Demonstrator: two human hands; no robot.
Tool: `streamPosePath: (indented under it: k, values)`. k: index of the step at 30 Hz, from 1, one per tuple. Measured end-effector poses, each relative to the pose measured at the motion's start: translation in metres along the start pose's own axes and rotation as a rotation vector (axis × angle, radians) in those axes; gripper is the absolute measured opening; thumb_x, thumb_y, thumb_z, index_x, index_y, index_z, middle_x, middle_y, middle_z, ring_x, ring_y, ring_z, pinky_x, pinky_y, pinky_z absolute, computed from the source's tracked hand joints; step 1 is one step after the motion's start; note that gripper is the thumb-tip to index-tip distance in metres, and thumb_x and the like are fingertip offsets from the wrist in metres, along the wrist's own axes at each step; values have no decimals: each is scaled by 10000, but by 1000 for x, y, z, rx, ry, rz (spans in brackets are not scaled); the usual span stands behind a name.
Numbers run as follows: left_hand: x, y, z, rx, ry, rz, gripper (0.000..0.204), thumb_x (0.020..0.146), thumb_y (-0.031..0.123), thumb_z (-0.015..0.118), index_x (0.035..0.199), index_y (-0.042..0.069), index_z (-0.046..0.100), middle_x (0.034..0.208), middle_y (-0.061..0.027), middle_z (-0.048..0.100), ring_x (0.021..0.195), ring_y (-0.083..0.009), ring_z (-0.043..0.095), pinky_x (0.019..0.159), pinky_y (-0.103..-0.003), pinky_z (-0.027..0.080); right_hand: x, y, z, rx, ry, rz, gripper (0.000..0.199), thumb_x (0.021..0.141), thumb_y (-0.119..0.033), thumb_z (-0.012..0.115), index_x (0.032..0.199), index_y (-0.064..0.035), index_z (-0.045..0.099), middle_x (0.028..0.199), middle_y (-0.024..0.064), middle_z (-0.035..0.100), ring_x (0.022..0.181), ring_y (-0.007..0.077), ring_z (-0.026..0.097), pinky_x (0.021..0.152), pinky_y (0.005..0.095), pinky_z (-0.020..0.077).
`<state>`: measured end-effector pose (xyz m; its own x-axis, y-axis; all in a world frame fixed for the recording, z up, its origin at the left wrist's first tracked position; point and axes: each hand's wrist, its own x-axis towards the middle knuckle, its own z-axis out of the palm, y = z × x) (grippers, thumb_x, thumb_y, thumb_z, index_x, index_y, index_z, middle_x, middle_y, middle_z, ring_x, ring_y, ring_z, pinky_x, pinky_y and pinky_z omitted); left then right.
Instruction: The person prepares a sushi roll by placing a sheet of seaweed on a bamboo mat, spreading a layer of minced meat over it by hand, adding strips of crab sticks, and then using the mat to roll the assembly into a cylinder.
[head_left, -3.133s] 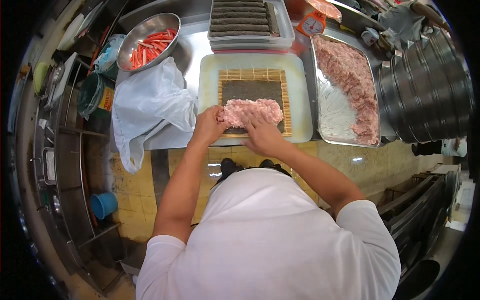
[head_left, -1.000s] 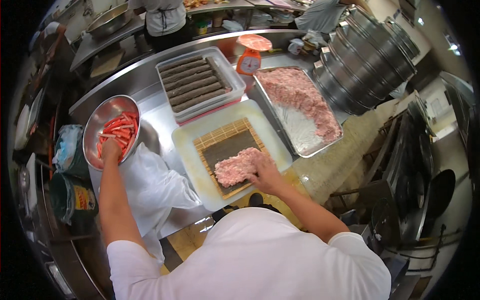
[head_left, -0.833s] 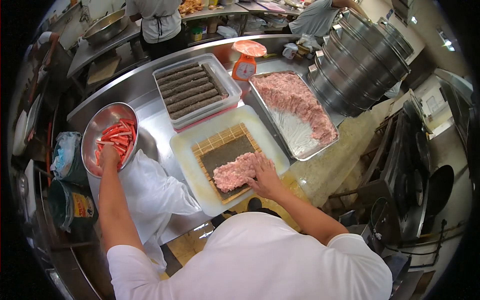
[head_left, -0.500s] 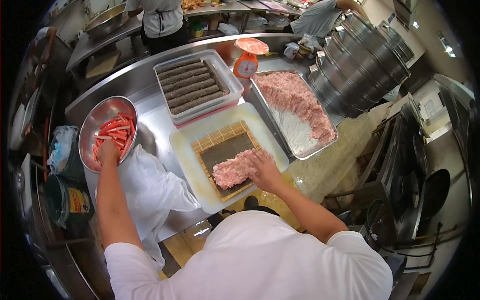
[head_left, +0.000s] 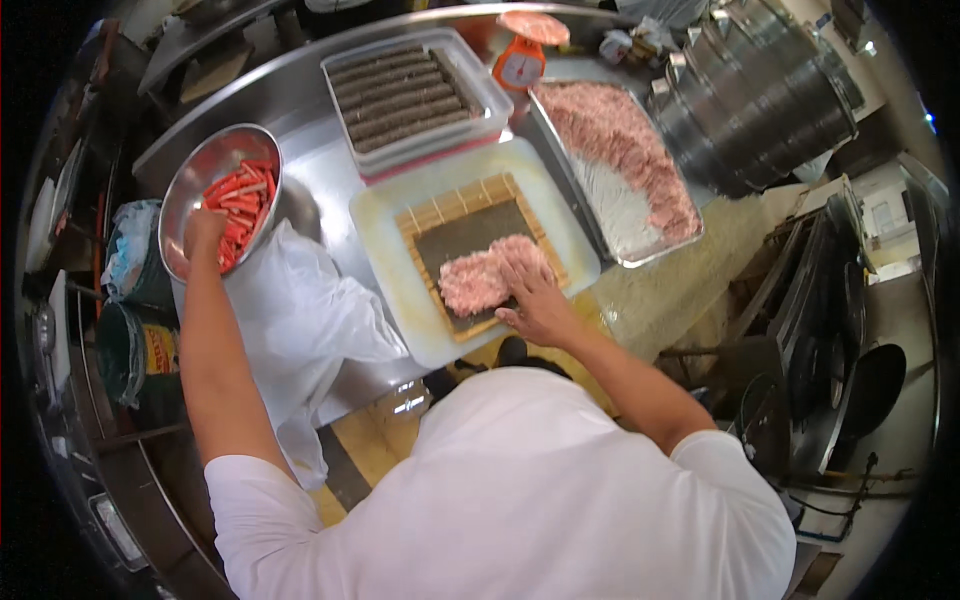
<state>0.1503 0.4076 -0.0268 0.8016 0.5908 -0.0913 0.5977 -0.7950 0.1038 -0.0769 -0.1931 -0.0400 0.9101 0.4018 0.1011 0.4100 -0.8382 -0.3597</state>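
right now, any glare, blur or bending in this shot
Head view: fisheye bows the far edge of the steel table and the corners go black; head view: glare streaks the yellow floor; head view: dark rolls look slightly soft, pink meat well lit.

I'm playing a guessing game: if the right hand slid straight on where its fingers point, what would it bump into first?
Probably the patch of pink minced meat, which the right hand seems to rest on. Past that, the dark sheet looks next, but depth is hard to judge here.
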Motion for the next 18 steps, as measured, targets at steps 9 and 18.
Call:
streamPosePath:
  k: [9,18]
  values:
    - [-163,119,-57,-1114,-66,691,217,981,208,627,1095,36,695,838,13,669,726,-82,606,648,-218,482,54,13,-47,800,61,161,580,949,-205,697,1448,-42,451,1348,157,568,1205,315,577,989,378,483]
    - [-358,228,6,-1220,-502,779,45,910,31,656,901,27,612,769,12,595,690,-73,554,643,-252,461,94,20,-52,1396,-55,88,156,934,-60,669,1084,-29,641,929,37,675,820,104,624,747,263,515]
